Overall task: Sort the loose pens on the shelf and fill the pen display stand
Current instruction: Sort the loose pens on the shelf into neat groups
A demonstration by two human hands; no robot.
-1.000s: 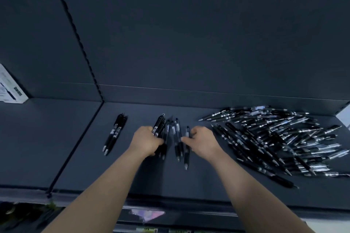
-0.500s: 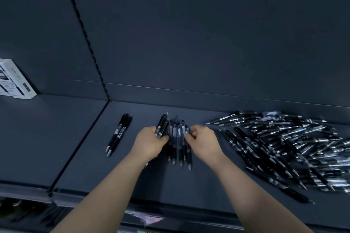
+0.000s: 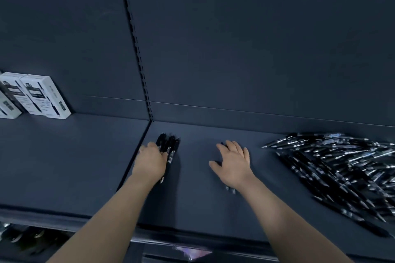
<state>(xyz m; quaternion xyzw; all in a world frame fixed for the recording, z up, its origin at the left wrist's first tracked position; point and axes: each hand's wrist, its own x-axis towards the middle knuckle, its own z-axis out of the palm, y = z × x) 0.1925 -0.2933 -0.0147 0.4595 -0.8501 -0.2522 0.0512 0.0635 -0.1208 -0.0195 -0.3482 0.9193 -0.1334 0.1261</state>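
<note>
On the dark shelf, head view: left hand palm-down near the shelf's left edge, laid along a bundle of black pens. Bundle lengthwise, pointing away toward the back, ends out past the fingertips, one tip out below the heel of the hand. Blurred there, so cannot tell whether gripping the bundle or only pressing on it. Just beside the seam with the next bay, below the slotted upright.

To the right and well apart, right hand: flat, palm-down, fingers straight and fanned, thumb out to the left. Pressed onto a few pens, almost wholly covered, only tips poking out under the wrist.

Further right, clear of both hands, a big loose heap of black-and-clear pens, criss-crossed, running off the right edge of the frame.

At far left, on the neighbouring bay, white boxes side by side against the back panel, touching each other, a pen printed on each front.
</note>
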